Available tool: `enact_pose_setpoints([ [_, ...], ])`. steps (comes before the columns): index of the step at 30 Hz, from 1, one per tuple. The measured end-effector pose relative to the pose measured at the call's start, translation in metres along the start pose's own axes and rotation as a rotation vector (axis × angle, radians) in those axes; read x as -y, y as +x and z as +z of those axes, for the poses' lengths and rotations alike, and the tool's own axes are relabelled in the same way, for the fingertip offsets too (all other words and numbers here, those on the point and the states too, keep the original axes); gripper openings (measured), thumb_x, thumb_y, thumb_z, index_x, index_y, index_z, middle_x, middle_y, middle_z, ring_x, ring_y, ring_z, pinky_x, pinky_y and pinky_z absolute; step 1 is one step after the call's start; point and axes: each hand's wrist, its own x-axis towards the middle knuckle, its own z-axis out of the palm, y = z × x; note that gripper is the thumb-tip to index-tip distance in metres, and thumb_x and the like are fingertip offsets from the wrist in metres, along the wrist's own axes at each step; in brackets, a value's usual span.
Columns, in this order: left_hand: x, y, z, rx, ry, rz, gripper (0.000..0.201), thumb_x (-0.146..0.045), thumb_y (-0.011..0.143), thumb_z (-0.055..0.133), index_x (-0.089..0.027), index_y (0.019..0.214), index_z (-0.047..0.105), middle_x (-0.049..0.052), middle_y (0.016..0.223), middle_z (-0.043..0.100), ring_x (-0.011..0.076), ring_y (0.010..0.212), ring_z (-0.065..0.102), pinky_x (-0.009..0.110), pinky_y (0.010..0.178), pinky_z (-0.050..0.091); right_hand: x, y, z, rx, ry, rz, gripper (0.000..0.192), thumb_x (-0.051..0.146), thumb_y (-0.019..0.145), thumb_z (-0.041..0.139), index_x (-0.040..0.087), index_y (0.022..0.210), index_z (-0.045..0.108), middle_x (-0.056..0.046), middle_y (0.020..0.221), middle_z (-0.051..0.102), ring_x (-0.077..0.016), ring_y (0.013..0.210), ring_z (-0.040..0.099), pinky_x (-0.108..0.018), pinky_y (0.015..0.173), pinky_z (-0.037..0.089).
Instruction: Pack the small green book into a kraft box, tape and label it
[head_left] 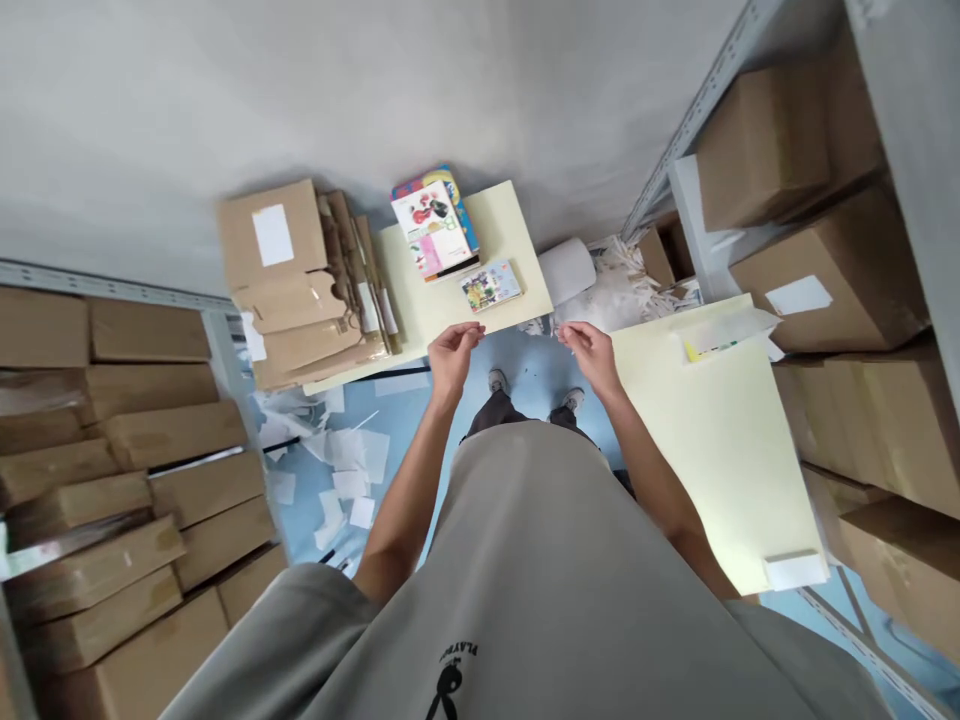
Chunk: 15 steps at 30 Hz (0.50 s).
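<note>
My left hand (453,356) is raised at the near edge of a pale yellow table (420,325), its thumb and fingers drawn together in a pinch. Opposite it, above the gap between two tables, my right hand (592,352) has its fingertips pressed together too. No object shows in either hand, and they are apart. Just beyond my left hand lies a small picture booklet (491,286) with a blue and yellow cover. Behind that is a stack of books (433,228), topped by a white one with red and pink pictures.
Flattened cardboard boxes (289,290) are piled on the table's left. A second yellow table (697,420) at right carries a white card or sleeve (727,335). A white roll (567,270) and paper scraps (349,465) lie around. Shelves of cartons (832,270) flank both sides.
</note>
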Motion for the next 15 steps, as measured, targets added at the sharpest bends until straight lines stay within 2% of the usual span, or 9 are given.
enact_pose_setpoints([
  [2, 0.000, 0.014, -0.039, -0.073, -0.050, 0.011, 0.023, -0.040, 0.090, 0.093, -0.020, 0.096, 0.085, 0.010, 0.103, 0.089, 0.0228, 0.099, 0.085, 0.035, 0.096, 0.067, 0.005, 0.004, 0.046, 0.090, -0.027, -0.004, 0.064, 0.086, 0.089, 0.087, 0.025, 0.111, 0.085, -0.013, 0.115, 0.090, -0.0322, 0.112, 0.088, -0.048, 0.114, 0.069],
  [5, 0.006, 0.045, -0.107, -0.177, -0.122, -0.010, 0.023, -0.038, 0.091, 0.095, -0.020, 0.094, 0.083, 0.009, 0.100, 0.087, 0.0209, 0.097, 0.083, 0.032, 0.095, 0.066, 0.008, 0.014, 0.120, 0.204, -0.050, -0.013, 0.064, 0.085, 0.089, 0.088, 0.025, 0.109, 0.084, -0.013, 0.113, 0.090, -0.0319, 0.109, 0.088, -0.049, 0.113, 0.069],
  [10, 0.028, 0.112, -0.224, -0.419, -0.368, -0.186, 0.029, -0.033, 0.094, 0.096, -0.024, 0.111, 0.075, 0.007, 0.116, 0.083, 0.0175, 0.101, 0.083, 0.031, 0.103, 0.068, 0.009, 0.035, 0.241, 0.367, -0.143, -0.066, 0.064, 0.085, 0.092, 0.085, 0.024, 0.113, 0.086, -0.012, 0.117, 0.090, -0.0304, 0.112, 0.087, -0.048, 0.113, 0.069],
  [12, 0.035, 0.137, -0.256, -0.476, -0.463, -0.262, 0.028, -0.030, 0.095, 0.095, -0.024, 0.107, 0.070, 0.008, 0.119, 0.081, 0.0180, 0.112, 0.084, 0.031, 0.111, 0.068, 0.011, 0.051, 0.288, 0.420, -0.203, -0.111, 0.065, 0.084, 0.094, 0.084, 0.024, 0.117, 0.086, -0.013, 0.126, 0.090, -0.0304, 0.117, 0.086, -0.047, 0.115, 0.068],
  [15, 0.039, 0.166, -0.283, -0.509, -0.579, -0.333, 0.020, -0.027, 0.101, 0.086, -0.023, 0.101, 0.066, 0.013, 0.129, 0.079, 0.0203, 0.127, 0.083, 0.030, 0.115, 0.067, 0.012, 0.089, 0.360, 0.457, -0.307, -0.139, 0.065, 0.080, 0.096, 0.088, 0.024, 0.130, 0.083, -0.014, 0.142, 0.087, -0.0310, 0.127, 0.084, -0.047, 0.120, 0.065],
])
